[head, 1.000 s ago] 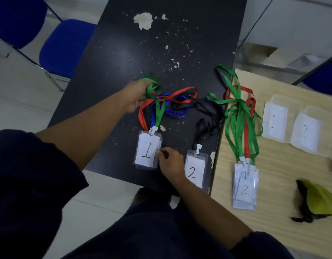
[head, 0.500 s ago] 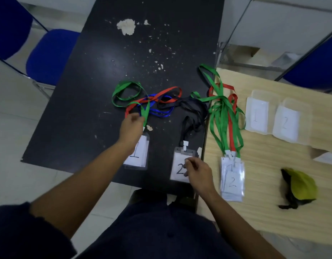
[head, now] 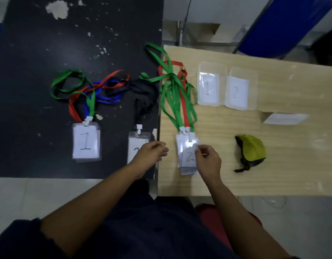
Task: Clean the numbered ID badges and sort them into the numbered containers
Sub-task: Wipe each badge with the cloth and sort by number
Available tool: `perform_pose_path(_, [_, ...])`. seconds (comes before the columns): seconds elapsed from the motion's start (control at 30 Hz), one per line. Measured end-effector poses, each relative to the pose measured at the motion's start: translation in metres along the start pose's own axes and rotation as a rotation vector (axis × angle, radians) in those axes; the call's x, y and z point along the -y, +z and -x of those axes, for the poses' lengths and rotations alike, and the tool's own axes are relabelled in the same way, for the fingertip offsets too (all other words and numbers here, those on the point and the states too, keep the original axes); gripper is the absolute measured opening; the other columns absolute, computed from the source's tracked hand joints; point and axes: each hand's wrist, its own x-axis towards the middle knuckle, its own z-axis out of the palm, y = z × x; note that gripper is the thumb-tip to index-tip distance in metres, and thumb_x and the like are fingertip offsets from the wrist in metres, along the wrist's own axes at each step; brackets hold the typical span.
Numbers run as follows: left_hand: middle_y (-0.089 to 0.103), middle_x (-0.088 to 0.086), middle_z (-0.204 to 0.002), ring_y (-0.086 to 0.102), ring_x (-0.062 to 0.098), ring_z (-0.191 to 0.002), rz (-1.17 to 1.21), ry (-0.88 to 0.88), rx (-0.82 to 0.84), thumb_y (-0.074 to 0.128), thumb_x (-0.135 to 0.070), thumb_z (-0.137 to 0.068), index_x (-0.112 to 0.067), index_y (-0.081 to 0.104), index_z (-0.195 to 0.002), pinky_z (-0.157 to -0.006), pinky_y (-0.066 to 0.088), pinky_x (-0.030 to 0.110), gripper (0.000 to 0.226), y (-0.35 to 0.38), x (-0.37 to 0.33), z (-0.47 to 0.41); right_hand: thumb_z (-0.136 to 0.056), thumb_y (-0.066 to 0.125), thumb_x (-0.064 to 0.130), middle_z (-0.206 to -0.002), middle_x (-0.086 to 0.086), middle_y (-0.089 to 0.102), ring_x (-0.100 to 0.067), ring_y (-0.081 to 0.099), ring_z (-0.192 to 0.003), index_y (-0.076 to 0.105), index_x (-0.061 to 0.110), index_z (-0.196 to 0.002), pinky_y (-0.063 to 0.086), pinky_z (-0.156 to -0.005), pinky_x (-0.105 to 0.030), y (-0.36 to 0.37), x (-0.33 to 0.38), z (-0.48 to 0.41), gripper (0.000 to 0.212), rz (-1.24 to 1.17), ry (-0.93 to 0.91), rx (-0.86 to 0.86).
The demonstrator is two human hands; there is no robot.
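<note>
Here the right hand (head: 208, 161) pinches glossy rectangular plastic badges (head: 186, 147).

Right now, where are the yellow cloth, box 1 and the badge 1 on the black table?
cloth (head: 252, 148): head view, its yellow top.
box 1 (head: 212, 66): head view, its far rim.
badge 1 (head: 86, 142): head view, its paper middle.

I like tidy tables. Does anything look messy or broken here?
Yes. The black table has pale patches and flecks, the biggest patch at its far end; paint loss or crumbs, I cannot tell. The lanyards above the badge marked 1 lie tangled together.
</note>
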Motion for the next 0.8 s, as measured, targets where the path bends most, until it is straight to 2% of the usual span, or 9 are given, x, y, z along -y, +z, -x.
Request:
perform_pose_path(0.1, [0.070, 0.003, -0.113, 0.066, 0.014, -0.104, -0.020, -0.032, -0.013, 0.053, -0.022, -0.101, -0.011, 0.062, -0.122, -0.089, 0.053, 0.028, 0.025, 0.026, 0.006, -0.005, -0.091, 0.064, 0.021, -0.104, -0.003, 0.068, -0.019, 0.064, -0.094, 0.066, 0.008, -0.114, 0.052, -0.084, -0.033, -0.009, -0.017, -0.014, 0.026, 0.067, 0.018, 0.073])
perform_pose_path(0.2, [0.069, -0.001, -0.111, 0.064, 0.017, -0.107, -0.064, -0.042, -0.066, 0.058, -0.026, -0.097, -0.022, 0.069, -0.106, -0.096, 0.052, 0.037, 0.015, 0.046, 0.011, -0.009, -0.091, 0.064, 0.024, -0.101, 0.001, 0.063, -0.017, 0.062, -0.094, 0.064, 0.007, -0.120, 0.043, -0.080, -0.024, -0.014, -0.025, -0.023, 0.033, 0.110, -0.025, 0.118])
perform_pose_path(0.27, [0.068, -0.004, -0.112, 0.062, 0.018, -0.110, -0.105, -0.047, -0.098, 0.057, -0.029, -0.096, -0.028, 0.070, -0.102, -0.102, 0.049, 0.042, 0.014, 0.058, 0.014, -0.010, -0.090, 0.065, 0.027, -0.094, 0.004, 0.063, -0.016, 0.061, -0.090, 0.067, 0.008, -0.113, 0.041, -0.079, -0.022, -0.015, -0.028, -0.026, 0.029, 0.126, -0.065, 0.145])
perform_pose_path(0.33, [0.067, -0.003, -0.118, 0.062, 0.017, -0.110, -0.109, -0.062, -0.116, 0.057, -0.029, -0.096, -0.022, 0.069, -0.115, -0.103, 0.049, 0.043, 0.023, 0.069, 0.018, -0.010, -0.090, 0.066, 0.030, -0.088, 0.008, 0.062, -0.013, 0.060, -0.085, 0.068, 0.014, -0.104, 0.042, -0.077, -0.023, -0.016, -0.029, -0.030, 0.021, 0.124, -0.089, 0.190])
perform_pose_path(0.47, [0.068, -0.011, -0.107, 0.062, 0.013, -0.106, -0.033, -0.061, -0.162, 0.056, -0.029, -0.098, -0.033, 0.068, -0.097, -0.087, 0.054, 0.035, 0.012, 0.081, 0.023, -0.008, -0.090, 0.067, 0.026, -0.094, 0.004, 0.071, -0.013, 0.064, -0.089, 0.071, 0.015, -0.102, 0.048, -0.080, -0.025, -0.019, -0.031, -0.038, 0.017, 0.069, -0.061, 0.215])
perform_pose_path(0.53, [0.066, -0.012, -0.110, 0.061, 0.010, -0.106, 0.005, -0.053, -0.183, 0.055, -0.031, -0.098, -0.033, 0.067, -0.104, -0.081, 0.051, 0.031, 0.013, 0.084, 0.025, -0.008, -0.090, 0.067, 0.025, -0.097, 0.004, 0.072, -0.011, 0.065, -0.090, 0.073, 0.016, -0.103, 0.051, -0.083, -0.026, -0.024, -0.032, -0.043, 0.016, 0.068, -0.071, 0.224])
perform_pose_path(0.63, [0.066, -0.009, -0.114, 0.061, 0.008, -0.104, 0.050, -0.047, -0.239, 0.055, -0.030, -0.098, -0.027, 0.066, -0.113, -0.079, 0.051, 0.028, 0.019, 0.086, 0.028, -0.007, -0.090, 0.067, 0.025, -0.095, 0.009, 0.073, -0.003, 0.062, -0.085, 0.076, 0.018, -0.102, 0.044, -0.074, -0.007, -0.033, -0.031, -0.048, 0.016, 0.050, -0.103, 0.240])
perform_pose_path(0.7, [0.066, -0.007, -0.111, 0.061, 0.010, -0.103, 0.074, -0.037, -0.302, 0.056, -0.027, -0.096, -0.030, 0.066, -0.103, -0.082, 0.052, 0.029, 0.012, 0.087, 0.029, -0.007, -0.090, 0.067, 0.026, -0.088, 0.013, 0.070, 0.004, 0.059, -0.077, 0.077, 0.017, -0.100, 0.038, -0.067, 0.001, -0.040, -0.028, -0.050, 0.017, 0.047, -0.127, 0.239])
perform_pose_path(0.8, [0.065, -0.004, -0.111, 0.060, 0.017, -0.109, 0.096, -0.001, -0.410, 0.057, -0.023, -0.095, -0.026, 0.066, -0.105, -0.097, 0.050, 0.037, 0.013, 0.088, 0.027, -0.007, -0.089, 0.069, 0.027, -0.084, 0.016, 0.071, 0.005, 0.063, -0.079, 0.078, 0.019, -0.099, 0.042, -0.067, -0.003, -0.052, -0.019, -0.049, 0.015, -0.057, -0.094, 0.288])
